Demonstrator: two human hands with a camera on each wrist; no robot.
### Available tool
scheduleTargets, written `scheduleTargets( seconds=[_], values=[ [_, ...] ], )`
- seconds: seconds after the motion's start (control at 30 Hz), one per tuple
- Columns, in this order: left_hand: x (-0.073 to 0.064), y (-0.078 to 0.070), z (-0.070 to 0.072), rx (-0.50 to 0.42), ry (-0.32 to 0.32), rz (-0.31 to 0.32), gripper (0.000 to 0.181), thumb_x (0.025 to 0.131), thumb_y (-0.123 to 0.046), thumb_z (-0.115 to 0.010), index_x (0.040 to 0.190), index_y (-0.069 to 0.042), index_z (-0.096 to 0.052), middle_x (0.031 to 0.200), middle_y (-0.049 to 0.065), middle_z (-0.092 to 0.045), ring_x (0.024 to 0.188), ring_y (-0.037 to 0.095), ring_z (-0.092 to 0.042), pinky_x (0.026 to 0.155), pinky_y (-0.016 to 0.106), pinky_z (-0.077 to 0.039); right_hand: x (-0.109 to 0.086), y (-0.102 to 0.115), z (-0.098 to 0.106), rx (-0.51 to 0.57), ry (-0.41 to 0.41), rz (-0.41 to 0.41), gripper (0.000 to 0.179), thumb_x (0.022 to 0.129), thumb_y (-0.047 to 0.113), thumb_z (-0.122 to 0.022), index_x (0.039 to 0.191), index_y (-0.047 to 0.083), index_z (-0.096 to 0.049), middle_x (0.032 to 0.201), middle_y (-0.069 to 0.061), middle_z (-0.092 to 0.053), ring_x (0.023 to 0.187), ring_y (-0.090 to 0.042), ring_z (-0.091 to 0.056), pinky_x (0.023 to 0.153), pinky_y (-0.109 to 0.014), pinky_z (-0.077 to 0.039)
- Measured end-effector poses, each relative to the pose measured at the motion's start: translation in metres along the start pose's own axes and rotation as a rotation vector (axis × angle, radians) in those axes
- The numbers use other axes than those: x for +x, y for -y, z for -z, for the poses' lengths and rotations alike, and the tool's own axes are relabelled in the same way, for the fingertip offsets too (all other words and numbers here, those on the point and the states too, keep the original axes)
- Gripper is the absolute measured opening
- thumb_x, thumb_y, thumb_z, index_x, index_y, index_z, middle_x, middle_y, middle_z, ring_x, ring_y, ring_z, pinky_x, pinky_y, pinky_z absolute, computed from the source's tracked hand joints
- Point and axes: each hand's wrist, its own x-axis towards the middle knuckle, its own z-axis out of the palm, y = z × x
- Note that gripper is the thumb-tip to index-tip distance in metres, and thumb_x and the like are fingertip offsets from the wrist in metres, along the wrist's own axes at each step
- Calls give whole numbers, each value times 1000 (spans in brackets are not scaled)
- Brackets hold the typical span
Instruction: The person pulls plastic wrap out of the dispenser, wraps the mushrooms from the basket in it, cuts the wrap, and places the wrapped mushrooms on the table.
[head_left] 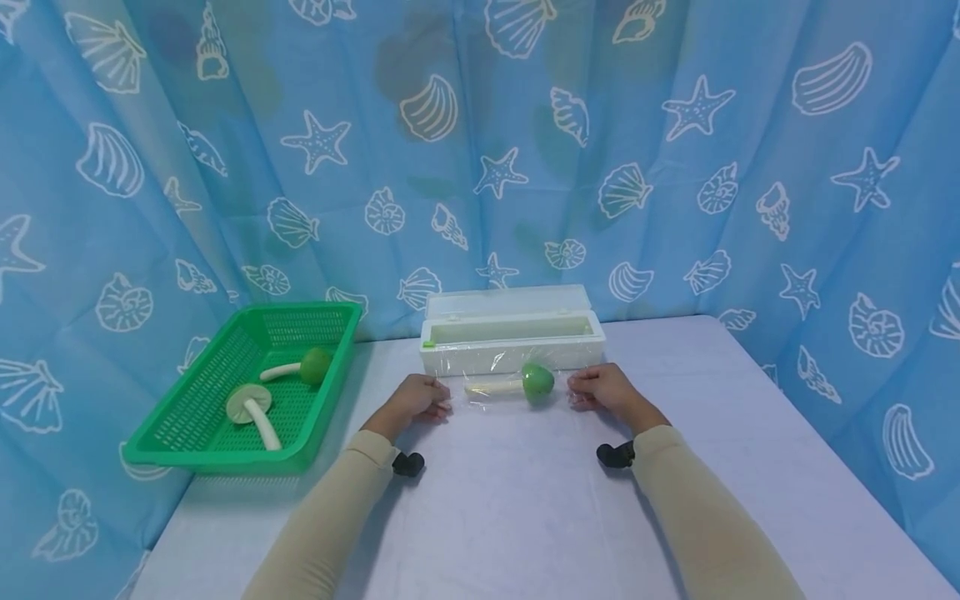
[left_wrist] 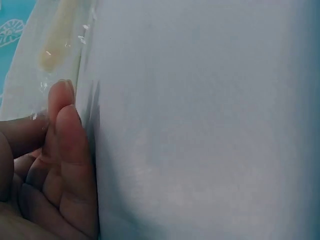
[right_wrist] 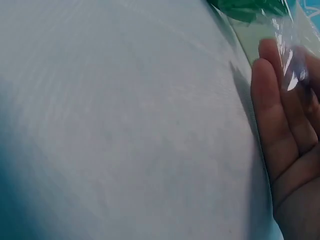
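A mushroom with a green cap and a pale stem (head_left: 537,379) lies sideways in clear plastic wrap (right_wrist: 291,77), just in front of a white wrap dispenser box (head_left: 513,360). My left hand (head_left: 416,398) pinches the wrap beyond the stem end, between thumb and index finger. At the cap end, my right hand (head_left: 606,388) pinches the wrap's other edge. In the left wrist view the stem (left_wrist: 54,50) shows through the film above my fingertips. Part of the green cap (right_wrist: 255,7) appears at the top of the right wrist view.
A green plastic basket (head_left: 318,417) stands on the left of the table, holding a green-capped mushroom (head_left: 315,367) and a mushroom with its pale underside up (head_left: 250,405). The dispenser's lid (head_left: 510,301) is raised at the back. Behind the table hangs a blue seashell curtain (head_left: 480,167).
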Motion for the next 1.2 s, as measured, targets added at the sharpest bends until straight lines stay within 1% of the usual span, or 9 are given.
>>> scheduleTargets(
  seconds=[0.27,0.4,0.5,0.6,0.7,0.83,0.93,1.07,1.2],
  values=[
    [-9,0,9,82,61,-19,28,100,-22,-56,117,0,-58,90,11,-71,76,22,-69,69,33,-56,-10,10,11,-28,108,65,39,98,17,-60,125,-11,-57,102,-16,-70,89,-25,-69,79,-39,-56],
    [-12,1,16,183,21,-13,31,99,-25,-57,120,-2,-58,89,9,-70,77,22,-68,69,33,-56,-11,15,18,-115,35,84,38,98,22,-60,122,-8,-60,103,-17,-68,88,-25,-68,77,-37,-56],
    [-13,0,21,222,-31,-37,29,99,-24,-58,116,-1,-61,89,8,-69,77,21,-67,68,33,-55,-10,22,22,-175,-69,131,37,98,26,-60,117,-5,-63,101,-16,-67,85,-24,-67,75,-34,-56],
    [-13,-4,25,189,-107,-90,25,98,-22,-58,110,0,-63,90,9,-69,78,22,-67,69,33,-55,-10,34,24,-232,-164,201,35,99,27,-58,113,-5,-65,98,-17,-66,83,-25,-66,74,-33,-56],
    [-12,-10,28,150,-217,-161,24,97,-21,-61,107,0,-64,94,10,-68,83,23,-65,72,34,-54,-8,51,21,-279,-227,262,32,100,25,-58,109,-4,-66,93,-16,-65,79,-24,-65,73,-34,-56],
    [-7,-16,30,140,-376,-236,26,93,-24,-66,108,-3,-63,105,13,-65,95,27,-60,80,40,-50,1,72,8,-331,-229,313,29,99,23,-58,106,-5,-66,88,-13,-66,76,-22,-64,72,-35,-56],
    [-3,-21,27,101,-440,-285,38,90,-26,-71,118,-3,-59,120,18,-60,111,34,-55,88,46,-48,10,88,-5,-365,-198,344,29,99,22,-59,106,-5,-67,86,-12,-66,76,-23,-65,72,-36,-55],
    [5,-26,20,23,-416,-339,53,88,-27,-74,132,-6,-52,140,21,-46,127,40,-43,97,50,-43,21,105,-29,-447,-154,376,29,99,26,-59,107,0,-69,89,-9,-68,83,-23,-64,76,-39,-53],
    [14,-28,14,-42,-361,-371,49,87,-24,-75,130,-10,-55,148,18,-38,135,41,-34,100,50,-41,30,113,-59,-531,-99,409,27,99,29,-59,109,7,-70,97,-5,-69,93,-22,-63,82,-41,-51]
  ],
)
